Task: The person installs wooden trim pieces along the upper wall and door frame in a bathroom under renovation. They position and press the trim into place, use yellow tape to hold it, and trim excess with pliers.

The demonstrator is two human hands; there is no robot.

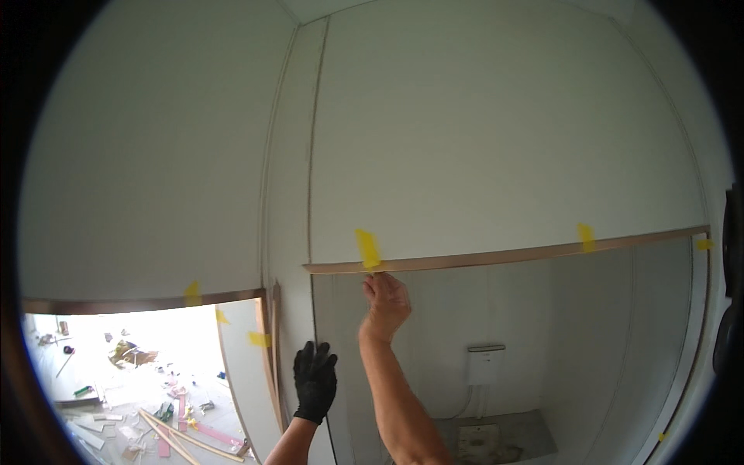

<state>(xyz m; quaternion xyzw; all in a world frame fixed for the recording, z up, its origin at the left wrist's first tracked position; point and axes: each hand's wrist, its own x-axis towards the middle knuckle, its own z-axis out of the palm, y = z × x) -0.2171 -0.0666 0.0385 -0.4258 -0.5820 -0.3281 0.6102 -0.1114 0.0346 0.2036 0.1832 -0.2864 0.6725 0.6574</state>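
Observation:
A long brown trim strip (480, 258) runs along the top edge of an opening in the white wall. Yellow tape (368, 248) crosses its left part, stuck to the wall above. My bare right hand (387, 304) is raised just under the strip, its fingers closed at the lower end of that tape; the fingertips are partly hidden. Wearing a black glove, my left hand (315, 381) lies against the opening's left edge with its fingers apart, holding nothing. Another piece of yellow tape (587, 238) crosses the strip farther right.
To the left, a second opening has brown trim (155, 302) and yellow tape (259, 339). Beyond it, wooden strips (182, 442) and scraps litter the floor. Loose trim (276, 349) stands against the wall between the openings. A white box (486, 366) hangs inside the right opening.

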